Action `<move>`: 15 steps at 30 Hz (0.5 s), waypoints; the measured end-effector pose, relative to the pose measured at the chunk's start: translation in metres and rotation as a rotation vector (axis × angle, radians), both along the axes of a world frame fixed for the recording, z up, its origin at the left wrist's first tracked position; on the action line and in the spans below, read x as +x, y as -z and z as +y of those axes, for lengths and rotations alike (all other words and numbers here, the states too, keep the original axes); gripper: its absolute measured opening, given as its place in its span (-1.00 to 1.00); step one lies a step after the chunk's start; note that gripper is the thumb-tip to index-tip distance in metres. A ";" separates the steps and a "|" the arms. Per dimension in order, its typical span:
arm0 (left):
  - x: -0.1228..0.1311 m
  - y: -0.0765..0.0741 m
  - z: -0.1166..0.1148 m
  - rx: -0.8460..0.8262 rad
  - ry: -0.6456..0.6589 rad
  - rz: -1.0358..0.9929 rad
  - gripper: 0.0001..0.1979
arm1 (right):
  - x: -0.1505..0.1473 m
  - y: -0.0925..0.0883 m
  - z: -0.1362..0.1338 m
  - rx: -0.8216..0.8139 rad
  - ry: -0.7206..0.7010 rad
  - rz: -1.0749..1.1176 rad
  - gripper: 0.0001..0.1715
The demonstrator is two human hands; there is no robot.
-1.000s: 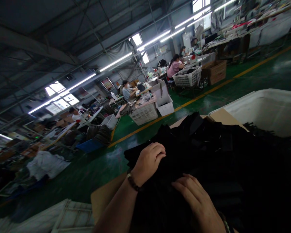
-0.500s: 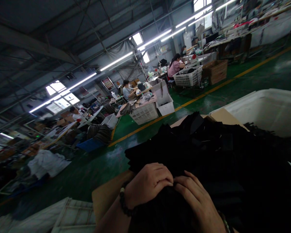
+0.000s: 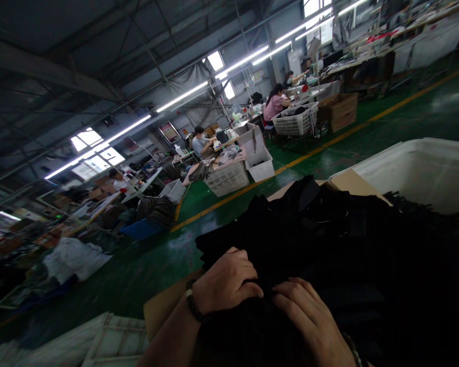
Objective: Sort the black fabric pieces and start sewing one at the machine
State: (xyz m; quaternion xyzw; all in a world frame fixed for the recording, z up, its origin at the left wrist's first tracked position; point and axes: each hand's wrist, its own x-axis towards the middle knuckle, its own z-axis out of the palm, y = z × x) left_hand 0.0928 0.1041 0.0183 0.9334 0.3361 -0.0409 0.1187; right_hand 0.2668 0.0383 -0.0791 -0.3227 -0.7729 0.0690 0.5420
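A big heap of black cloth pieces (image 3: 321, 244) fills the area before me, so dark that single pieces hardly stand apart. My left hand (image 3: 229, 280) wears a beaded bracelet and is closed on the cloth, its fingers curled over and its thumb pointing right. Just to its right, a small gap away, my right hand (image 3: 309, 313) has its fingers bent down onto the same cloth, gripping it. The fingertips of both hands are partly lost in the black material. Under the heap, a cardboard box flap (image 3: 164, 306) shows at the left.
A white plastic bin (image 3: 416, 163) stands beyond the heap on the right, and a white crate (image 3: 118, 339) at lower left. Across the green floor (image 3: 199, 239) with its yellow line, people sit at sewing tables among a white basket (image 3: 296, 122), a cardboard carton (image 3: 338, 112) and a blue tub (image 3: 141, 228).
My left hand has shifted left and slightly up, opening a gap between it and my right hand. The right hand has barely moved, with its fingers drawn closer together.
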 end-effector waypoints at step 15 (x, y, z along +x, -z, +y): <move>0.003 0.013 0.019 -0.142 -0.326 -0.152 -0.79 | 0.005 -0.004 -0.003 0.027 0.031 -0.014 -0.58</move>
